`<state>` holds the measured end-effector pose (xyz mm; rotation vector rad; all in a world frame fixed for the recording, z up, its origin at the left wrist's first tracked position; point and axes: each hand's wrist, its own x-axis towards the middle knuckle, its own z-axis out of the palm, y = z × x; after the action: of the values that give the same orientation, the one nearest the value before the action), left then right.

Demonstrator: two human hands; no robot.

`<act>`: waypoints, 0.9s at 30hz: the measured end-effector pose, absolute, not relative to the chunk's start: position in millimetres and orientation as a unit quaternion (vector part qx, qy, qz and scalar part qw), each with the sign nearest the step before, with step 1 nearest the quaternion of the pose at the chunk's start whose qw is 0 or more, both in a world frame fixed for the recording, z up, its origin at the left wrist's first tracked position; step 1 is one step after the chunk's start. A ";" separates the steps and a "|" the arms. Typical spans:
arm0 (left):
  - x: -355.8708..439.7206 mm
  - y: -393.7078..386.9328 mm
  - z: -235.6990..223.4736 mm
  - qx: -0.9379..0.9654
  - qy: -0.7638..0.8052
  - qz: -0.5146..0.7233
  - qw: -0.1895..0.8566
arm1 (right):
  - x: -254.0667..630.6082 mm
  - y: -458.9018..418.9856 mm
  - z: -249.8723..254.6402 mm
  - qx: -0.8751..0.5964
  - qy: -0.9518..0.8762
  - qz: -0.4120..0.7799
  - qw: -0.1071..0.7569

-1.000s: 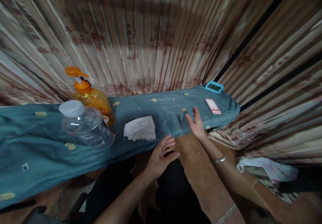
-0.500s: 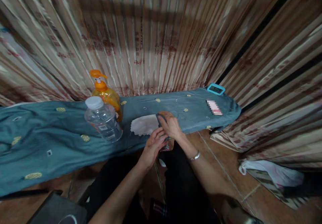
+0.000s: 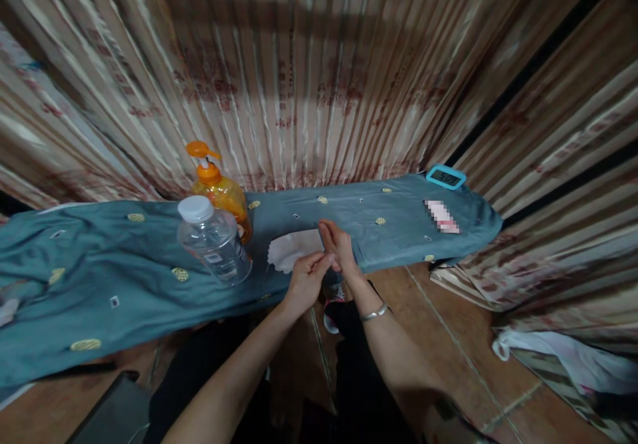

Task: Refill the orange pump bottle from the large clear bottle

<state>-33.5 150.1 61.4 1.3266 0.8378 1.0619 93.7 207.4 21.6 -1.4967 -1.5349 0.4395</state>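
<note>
- White cloth (image 3: 294,250), a small square with a frayed edge, lies flat on the teal cover (image 3: 124,278) near its front edge, just right of the clear bottle (image 3: 214,244) and just left of both hands.
- A second ago the hands were apart: the right hand (image 3: 339,248) lay spread on the cover well to the right of the cloth, and the left hand (image 3: 305,278) hovered open below the edge. Half a second ago they had closed in at the cloth's right corner. Now they meet there, the left hand's fingers against the right palm.
- The right hand stands on edge with its fingers straight and together; the left is partly curled towards it. Whether either one pinches the cloth or anything else cannot be told, since the hands cover that corner.
- By this reading, attention has shifted from the bare cover to the cloth's right edge, though the cloth itself has not visibly moved or lifted.
- The view has also swung left, so more of the cover's left side shows.
- Writing: the blue timer (image 3: 446,177) at the far right shows dark digits, too small to read. The clear bottle bears a small label and the orange pump bottle (image 3: 222,191) a partly hidden one; neither is legible. A blurred-out patch (image 3: 441,217) lies near the timer.
</note>
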 end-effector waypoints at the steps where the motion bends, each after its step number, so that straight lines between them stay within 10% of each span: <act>1: -35.2 150.5 58.9 0.578 0.355 0.451 0.580 | 94.1 207.0 20.4 -0.606 -0.623 0.180 0.460; 27: -154.7 136.1 99.3 0.647 0.489 0.582 -0.063 | 95.8 206.6 22.3 -0.589 -0.653 0.214 0.426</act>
<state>-154.7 136.1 99.3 2.1177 1.6002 1.9062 95.8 206.6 22.3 -1.4729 -1.6318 0.5352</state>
